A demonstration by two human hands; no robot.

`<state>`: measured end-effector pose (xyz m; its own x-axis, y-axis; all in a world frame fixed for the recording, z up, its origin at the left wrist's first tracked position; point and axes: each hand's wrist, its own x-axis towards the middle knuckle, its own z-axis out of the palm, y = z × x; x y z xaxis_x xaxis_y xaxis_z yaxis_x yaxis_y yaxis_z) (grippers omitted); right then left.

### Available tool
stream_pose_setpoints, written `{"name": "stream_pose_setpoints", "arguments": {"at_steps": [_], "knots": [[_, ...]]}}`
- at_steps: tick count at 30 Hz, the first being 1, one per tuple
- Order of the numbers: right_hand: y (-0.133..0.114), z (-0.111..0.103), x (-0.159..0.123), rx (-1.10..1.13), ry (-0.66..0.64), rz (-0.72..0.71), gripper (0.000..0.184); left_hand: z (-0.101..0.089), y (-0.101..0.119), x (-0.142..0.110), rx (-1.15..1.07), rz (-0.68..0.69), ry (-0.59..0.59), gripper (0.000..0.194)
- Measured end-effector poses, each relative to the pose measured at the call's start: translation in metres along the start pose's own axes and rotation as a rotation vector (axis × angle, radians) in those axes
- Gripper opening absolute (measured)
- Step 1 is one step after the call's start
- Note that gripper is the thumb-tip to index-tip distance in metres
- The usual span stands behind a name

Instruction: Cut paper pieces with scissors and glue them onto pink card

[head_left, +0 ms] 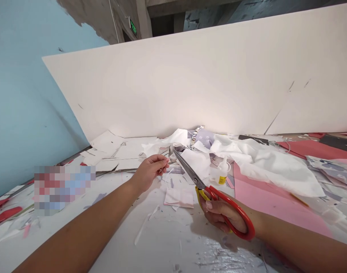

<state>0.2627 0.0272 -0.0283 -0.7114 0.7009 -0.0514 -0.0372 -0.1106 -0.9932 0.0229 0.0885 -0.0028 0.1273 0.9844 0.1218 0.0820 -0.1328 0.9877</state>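
Observation:
My right hand (219, 214) grips a large pair of scissors (196, 180) with red and yellow handles. The long metal blades point up and to the left and look closed together. Just left of the blade tips, the fingertips of my left hand (150, 171) are pinched together. Whatever they hold, if anything, is too small to make out. Below the blades lies a pale pinkish square of paper (179, 198) on the white table (159, 242). A small white glue bottle (222, 173) with a yellow label stands behind my right hand.
White cloth (258, 155) and a pink sheet (261, 197) spread to the right, near red sheets (298, 148). A lavender piece (204, 137) with silvery trim rests against the white board (190, 83). Cardboard pieces (133, 149) and scraps lie at left; a patch there is pixelated.

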Motion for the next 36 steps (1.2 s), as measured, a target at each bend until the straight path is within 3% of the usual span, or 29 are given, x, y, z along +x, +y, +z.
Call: {"name": "stream_pose_setpoints", "arguments": {"at_steps": [5, 10, 15, 18, 21, 24, 26, 36], "knots": [[0.003, -0.003, 0.001, 0.006, -0.020, -0.017, 0.033, -0.001, -0.013, 0.000, 0.669, 0.223, -0.043, 0.027], [0.007, -0.006, 0.002, 0.016, -0.006, -0.026, 0.031, 0.001, -0.019, -0.002, 0.997, 0.427, -0.043, 0.030], [0.007, -0.007, 0.000, -0.033, 0.014, -0.039, 0.031, -0.001, -0.019, -0.005, 1.022, 0.370, -0.041, 0.022], [0.004, -0.006, 0.000, -0.054, 0.015, -0.034, 0.032, 0.001, -0.016, -0.009, 0.983, 0.379, -0.097, 0.028], [0.003, -0.006, 0.000, -0.052, 0.020, -0.022, 0.031, 0.006, -0.006, -0.014, 0.943, 0.371, -0.267, 0.031], [0.003, -0.006, 0.000, -0.036, 0.026, -0.017, 0.031, 0.011, 0.006, -0.020, 0.951, 0.233, -0.500, 0.027], [0.004, -0.006, 0.000, -0.042, 0.027, -0.020, 0.032, 0.013, 0.011, -0.022, 0.975, 0.154, -0.575, 0.027], [0.000, -0.006, 0.000, -0.001, 0.012, -0.001, 0.028, 0.014, 0.014, -0.025, 0.891, 0.028, -0.530, 0.025]]}}
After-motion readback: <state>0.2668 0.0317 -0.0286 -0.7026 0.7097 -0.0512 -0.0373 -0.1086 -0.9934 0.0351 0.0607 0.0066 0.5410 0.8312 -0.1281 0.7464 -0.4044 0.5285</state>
